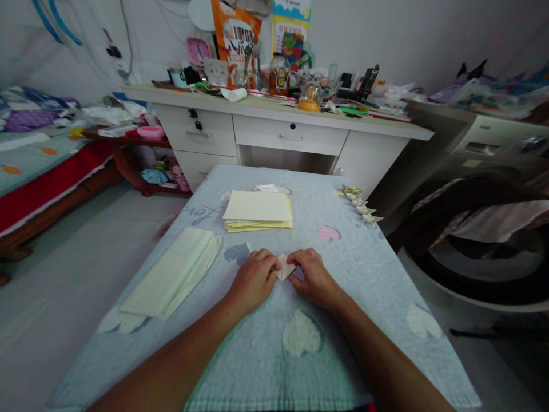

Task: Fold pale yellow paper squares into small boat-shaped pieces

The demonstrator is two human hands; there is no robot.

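Note:
A small piece of folded white paper (283, 268) is held just above the middle of the cloth-covered table. My left hand (256, 277) pinches its left edge between thumb and fingers. On the opposite edge, my right hand (313, 276) grips it the same way, thumb below and fingers above. Beyond my hands lies a stack of cream and yellow paper sheets (257, 207). Long pale green paper sheets (175, 272) rest to the left of my left arm. Several small folded paper boats (363, 209) stand in a row near the table's far right edge.
The table wears a blue cloth (347, 343) with heart prints. Behind it stands a white desk (295, 134) crowded with jars, bags and small items. A washing machine (480, 149) with cloth in its open door is at the right, a bed (47, 149) at the left.

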